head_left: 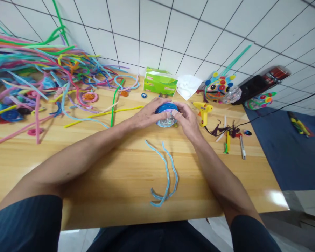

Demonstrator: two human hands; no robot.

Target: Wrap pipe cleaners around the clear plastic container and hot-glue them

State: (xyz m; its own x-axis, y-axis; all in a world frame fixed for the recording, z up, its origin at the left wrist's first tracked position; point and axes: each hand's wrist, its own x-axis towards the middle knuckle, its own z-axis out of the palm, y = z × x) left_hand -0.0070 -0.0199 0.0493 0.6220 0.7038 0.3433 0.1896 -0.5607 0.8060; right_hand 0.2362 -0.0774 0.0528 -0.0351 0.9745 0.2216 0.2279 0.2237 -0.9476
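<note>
Both my hands are wrapped round a small rounded object with a blue rim and a clear, shiny, patterned body (167,121); its exact kind I cannot make out. My left hand (150,113) grips its left side, thumb laid across the front. On the other side my right hand (187,119) holds it, thumb also pressed to the front. The fingers behind it are partly hidden. Nearer to me on the wooden table (115,182), two bent light-blue pipe cleaners (168,175) lie partly crossed.
A heap of colourful pipe cleaners (42,70) spreads over the left. Behind my hands stand a green tissue box (160,82) and a white tissue (188,86). Rightward are a yellow glue gun (203,112) with its cord, a pen (242,147), decorated crafts (222,87) and a dark bottle (262,84).
</note>
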